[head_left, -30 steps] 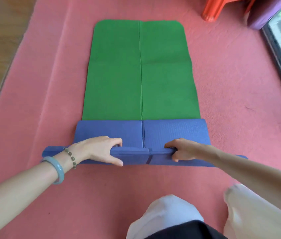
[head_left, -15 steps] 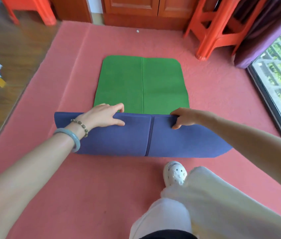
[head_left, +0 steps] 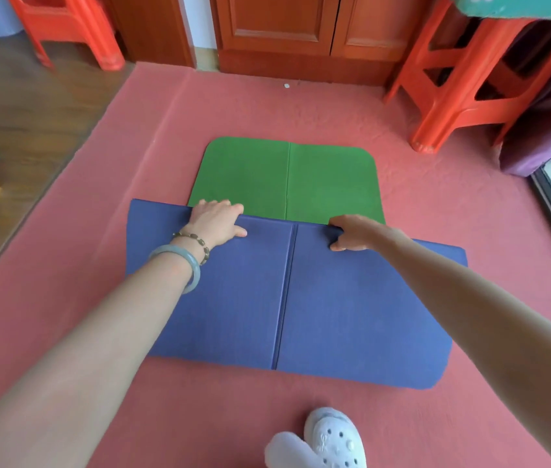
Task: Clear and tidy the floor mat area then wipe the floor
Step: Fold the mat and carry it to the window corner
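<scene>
pink carpet (head_left: 402,170), wooden floor (head_left: 31,106), orange stool (head_left: 443,109), cabinet (head_left: 281,25)

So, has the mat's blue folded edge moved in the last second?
Yes. The left hand and right hand have carried the blue folded edge forward over the green side, toward the wooden cabinet.

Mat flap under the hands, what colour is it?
The mat's folded flap is blue; its uncovered far end is green. The head view shows it best.
</scene>
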The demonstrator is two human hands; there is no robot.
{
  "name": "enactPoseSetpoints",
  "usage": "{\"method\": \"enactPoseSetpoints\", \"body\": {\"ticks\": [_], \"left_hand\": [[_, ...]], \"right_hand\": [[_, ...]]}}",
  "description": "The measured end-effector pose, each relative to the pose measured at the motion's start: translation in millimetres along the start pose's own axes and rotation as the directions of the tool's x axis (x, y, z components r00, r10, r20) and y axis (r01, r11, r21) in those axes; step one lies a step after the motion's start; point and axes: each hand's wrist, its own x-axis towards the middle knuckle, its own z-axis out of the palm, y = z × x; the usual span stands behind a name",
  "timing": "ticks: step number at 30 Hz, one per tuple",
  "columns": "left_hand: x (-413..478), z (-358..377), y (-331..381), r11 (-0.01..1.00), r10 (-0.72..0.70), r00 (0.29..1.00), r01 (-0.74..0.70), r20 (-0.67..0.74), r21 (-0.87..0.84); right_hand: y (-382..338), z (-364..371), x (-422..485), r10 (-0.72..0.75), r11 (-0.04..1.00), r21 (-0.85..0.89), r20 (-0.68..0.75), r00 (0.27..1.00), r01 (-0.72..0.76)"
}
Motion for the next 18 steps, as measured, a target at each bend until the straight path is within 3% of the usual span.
{"method": "enactPoseSetpoints", "body": {"ticks": [6,13,18], "left_hand": [[62,50,-10,0.997,-0.072,0.997,0.071,0.017,0.028],[104,120,-14,0.996,-0.087,0.987,0.09,0.136,-0.016],[135,152,-10,0.99,-0.136,0.975,0.139,0.178,-0.008]], "right_hand": [[14,21,74,0.015,0.998,-0.06,-0.02,1.0,-0.016],[28,77,139,-0.028,0.989,-0.145,-0.059,0.998,0.019],[39,101,177,-0.002,0.996,-0.091,-0.019,1.0,0.0]]}}
